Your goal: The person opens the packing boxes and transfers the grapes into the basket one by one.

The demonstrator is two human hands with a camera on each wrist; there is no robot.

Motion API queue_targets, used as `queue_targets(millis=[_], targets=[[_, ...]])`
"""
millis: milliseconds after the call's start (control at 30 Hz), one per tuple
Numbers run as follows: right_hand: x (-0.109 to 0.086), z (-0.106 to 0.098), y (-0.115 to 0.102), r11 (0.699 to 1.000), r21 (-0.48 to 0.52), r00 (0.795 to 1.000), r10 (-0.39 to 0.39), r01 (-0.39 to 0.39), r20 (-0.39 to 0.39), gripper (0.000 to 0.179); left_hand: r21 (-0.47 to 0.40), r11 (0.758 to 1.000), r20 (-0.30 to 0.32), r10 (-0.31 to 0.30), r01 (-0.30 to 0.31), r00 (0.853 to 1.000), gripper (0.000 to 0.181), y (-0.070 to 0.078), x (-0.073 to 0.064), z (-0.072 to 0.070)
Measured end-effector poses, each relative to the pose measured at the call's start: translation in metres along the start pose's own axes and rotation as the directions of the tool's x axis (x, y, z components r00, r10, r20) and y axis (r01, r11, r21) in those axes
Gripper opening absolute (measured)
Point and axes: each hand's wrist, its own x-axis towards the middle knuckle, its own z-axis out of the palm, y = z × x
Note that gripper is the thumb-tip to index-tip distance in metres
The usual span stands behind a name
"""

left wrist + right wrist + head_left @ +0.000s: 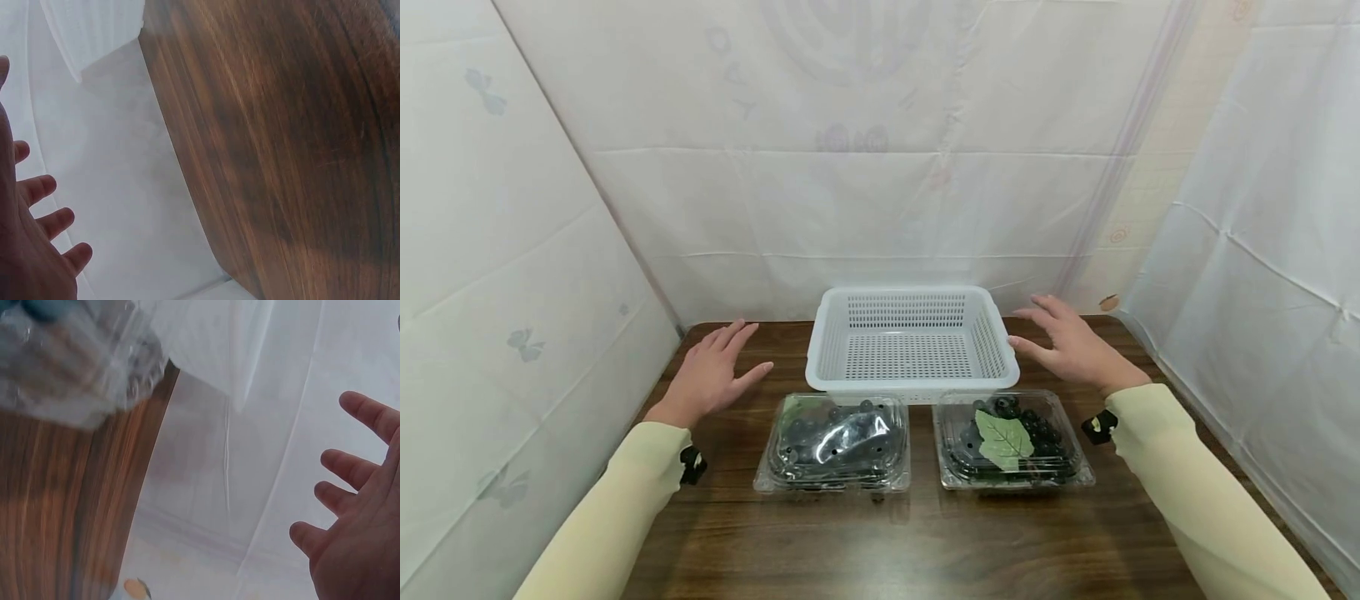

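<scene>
A white slotted plastic basket [913, 386] stands at the far side of the table. In front of it are two lidded clear plastic boxes side by side. Dark, round grape-like fruit fills the left box [842, 442]; the right box [958, 462] has similar fruit and a green leaf [1003, 440]. My left hand [709, 375] hovers left of the basket, fingers spread, holding nothing. On the other side, my right hand [1075, 346] is spread too, its thumb close to the basket's right rim. Whether that thumb touches the rim, I cannot tell.
The dark brown wooden table [880, 542] is bounded by white patterned sheets [880, 200] behind and on both sides. A black band [692, 465] sits on the left wrist and another [1099, 427] on the right.
</scene>
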Motion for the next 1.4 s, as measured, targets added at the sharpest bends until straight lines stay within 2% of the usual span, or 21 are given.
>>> queue_targets(millis=[200, 367, 700, 1067, 1267, 1400], targets=[[-0.001, 0.009, -0.012, 0.996, 0.084, 0.999, -0.003, -0.001, 0.046, 0.064, -0.03, 0.999, -0.018, 0.016, -0.016, 1.0, 0.083, 0.004, -0.007, 0.006], [-0.002, 0.017, -0.021, 0.991, 0.131, 0.998, -0.031, 0.023, 0.055, 0.063, -0.039, 0.999, -0.017, 0.035, -0.036, 0.999, 0.082, 0.01, -0.012, 0.009], [-0.005, 0.026, -0.044, 0.984, 0.167, 0.994, -0.072, 0.058, 0.078, 0.057, -0.061, 0.996, -0.026, 0.06, -0.062, 0.998, 0.074, 0.026, -0.023, 0.013], [-0.007, 0.044, -0.081, 0.965, 0.209, 0.978, -0.182, 0.158, 0.103, 0.057, -0.094, 0.991, -0.073, 0.091, -0.098, 0.993, 0.063, 0.033, -0.044, 0.019], [-0.011, 0.053, -0.096, 0.951, 0.238, 0.969, -0.226, 0.198, 0.096, 0.055, -0.144, 0.987, -0.029, 0.07, -0.073, 0.997, 0.061, 0.037, -0.052, 0.025], [-0.014, 0.058, -0.105, 0.947, 0.256, 0.968, -0.226, 0.193, 0.106, 0.055, -0.162, 0.985, -0.02, 0.06, -0.063, 0.998, 0.06, 0.039, -0.056, 0.03]])
